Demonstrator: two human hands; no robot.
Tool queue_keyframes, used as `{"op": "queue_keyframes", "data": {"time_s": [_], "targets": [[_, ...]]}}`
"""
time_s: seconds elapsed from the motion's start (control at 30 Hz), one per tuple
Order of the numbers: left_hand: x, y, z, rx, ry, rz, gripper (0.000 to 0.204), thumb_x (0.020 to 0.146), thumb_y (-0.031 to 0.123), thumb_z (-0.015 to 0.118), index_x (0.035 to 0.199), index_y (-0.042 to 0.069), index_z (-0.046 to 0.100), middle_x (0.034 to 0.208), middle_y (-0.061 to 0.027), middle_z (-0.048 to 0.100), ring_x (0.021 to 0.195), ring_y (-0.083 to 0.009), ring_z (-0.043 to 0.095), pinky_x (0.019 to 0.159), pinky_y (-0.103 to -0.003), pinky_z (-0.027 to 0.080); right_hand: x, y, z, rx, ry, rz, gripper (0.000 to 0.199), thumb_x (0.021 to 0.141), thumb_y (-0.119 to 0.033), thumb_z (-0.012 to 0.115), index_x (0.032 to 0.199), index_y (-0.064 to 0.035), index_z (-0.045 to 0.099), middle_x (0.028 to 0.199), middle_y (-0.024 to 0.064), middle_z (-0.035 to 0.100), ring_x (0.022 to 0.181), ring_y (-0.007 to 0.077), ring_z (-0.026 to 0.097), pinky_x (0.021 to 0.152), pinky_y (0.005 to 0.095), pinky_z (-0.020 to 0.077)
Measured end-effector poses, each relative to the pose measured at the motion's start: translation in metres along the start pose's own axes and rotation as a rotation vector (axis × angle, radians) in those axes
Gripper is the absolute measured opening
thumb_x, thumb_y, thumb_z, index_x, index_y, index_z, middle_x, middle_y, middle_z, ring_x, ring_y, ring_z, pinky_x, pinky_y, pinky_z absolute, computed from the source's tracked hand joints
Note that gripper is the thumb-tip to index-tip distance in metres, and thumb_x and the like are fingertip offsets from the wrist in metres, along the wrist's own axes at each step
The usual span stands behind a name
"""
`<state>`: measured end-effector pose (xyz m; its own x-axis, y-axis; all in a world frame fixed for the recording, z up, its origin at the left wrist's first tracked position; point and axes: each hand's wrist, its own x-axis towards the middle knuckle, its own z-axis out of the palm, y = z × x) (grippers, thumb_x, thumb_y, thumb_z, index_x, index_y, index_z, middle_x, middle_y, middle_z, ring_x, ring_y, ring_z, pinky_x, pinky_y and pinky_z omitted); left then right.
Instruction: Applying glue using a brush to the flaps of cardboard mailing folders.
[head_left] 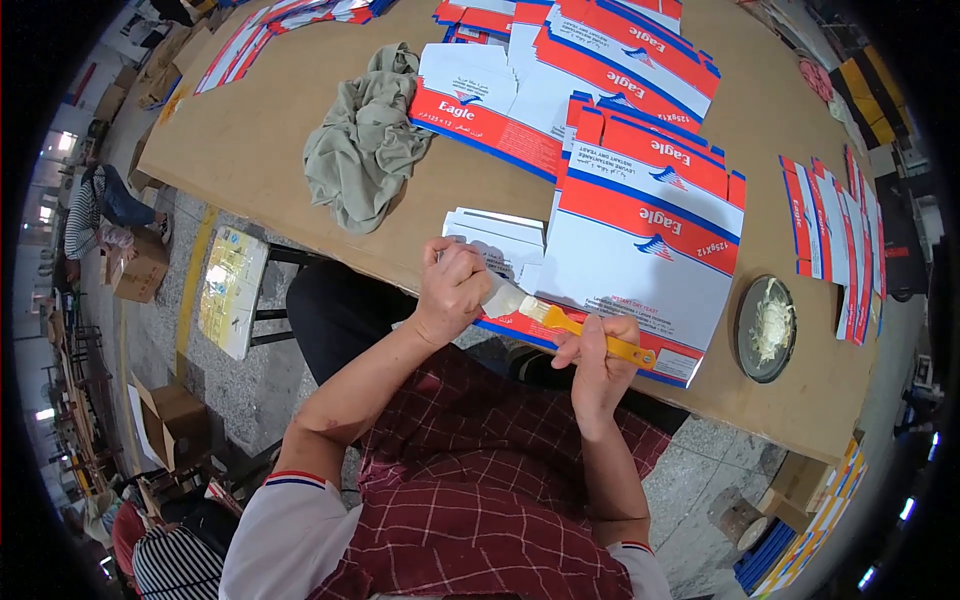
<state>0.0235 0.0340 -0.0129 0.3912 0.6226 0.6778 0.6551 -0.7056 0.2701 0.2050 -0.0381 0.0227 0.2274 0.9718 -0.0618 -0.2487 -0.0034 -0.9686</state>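
Crumpled grey-green cloth (pixel 365 140) on the table (pixel 235 165), ahead-left of me. Stool (pixel 232 290) with yellowish top to my left, near a yellow floor line (pixel 195 275). Open carton (pixel 178 425) on the floor. Far left: person (pixel 88 212) in striped top by another carton (pixel 142 268).

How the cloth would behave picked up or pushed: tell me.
The cloth would likely hang floppy, as it lies crumpled in soft folds. It probably won't roll: it sits slumped on the table.
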Motion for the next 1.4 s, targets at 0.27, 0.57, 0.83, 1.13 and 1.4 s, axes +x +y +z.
{"op": "queue_keyframes", "data": {"time_s": [0.27,0.57,0.83,1.13,1.4], "targets": [[-0.001,0.001,-0.003,-0.022,-0.023,-0.043,0.017,0.053,0.002,0.059,0.064,0.008,0.047,0.074,-0.0042,0.045,0.076,-0.0213,0.051,0.075,-0.039,0.036,0.001,0.004,-0.018,0.175,0.099,-0.101,0.008,0.089,-0.011,0.046,0.088,-0.0080,0.039,0.056,0.0053,0.050,0.045,0.0132,0.051,0.067,0.0345,0.0481],[0.024,0.032,-0.041,0.050,-0.291,0.006,0.046,0.074,0.030,0.064,0.110,0.007,0.048,0.115,-0.0128,0.045,0.110,-0.0292,0.043,0.090,-0.049,0.031,0.021,0.043,-0.036,0.095,0.054,-0.444,0.023,0.090,-0.017,0.043,0.108,-0.0022,0.043,0.096,0.0171,0.060,0.087,0.0262,0.059,0.085,0.0385,0.0437],[0.001,0.023,-0.025,0.206,-0.606,-0.026,0.072,0.077,0.055,0.050,0.127,0.006,0.037,0.131,-0.0137,0.037,0.121,-0.0312,0.035,0.095,-0.054,0.025,0.013,0.019,-0.033,-1.057,0.057,-0.830,0.025,0.083,-0.011,0.056,0.103,-0.0044,0.044,0.110,0.0176,0.056,0.100,0.0320,0.054,0.095,0.0466,0.0290],[0.060,-0.048,-0.009,0.090,-0.529,-0.012,0.050,0.076,0.036,0.058,0.116,0.008,0.047,0.120,-0.0113,0.047,0.111,-0.0268,0.043,0.091,-0.048,0.033,0.013,0.020,-0.050,-1.260,0.066,-0.713,0.037,0.075,-0.015,0.067,0.102,-0.0060,0.043,0.113,0.0163,0.055,0.099,0.0285,0.055,0.093,0.0447,0.0305],[0.125,-0.085,0.017,0.561,-0.545,0.457,0.065,0.072,0.023,0.062,0.129,0.025,0.032,0.128,-0.0096,0.037,0.122,-0.0293,0.034,0.089,-0.058,0.033,0.012,0.019,-0.053,-1.207,0.070,-0.706,0.040,0.072,-0.014,0.070,0.099,-0.0056,0.041,0.115,0.0209,0.053,0.099,0.0311,0.056,0.093,0.0441,0.0312]]}}
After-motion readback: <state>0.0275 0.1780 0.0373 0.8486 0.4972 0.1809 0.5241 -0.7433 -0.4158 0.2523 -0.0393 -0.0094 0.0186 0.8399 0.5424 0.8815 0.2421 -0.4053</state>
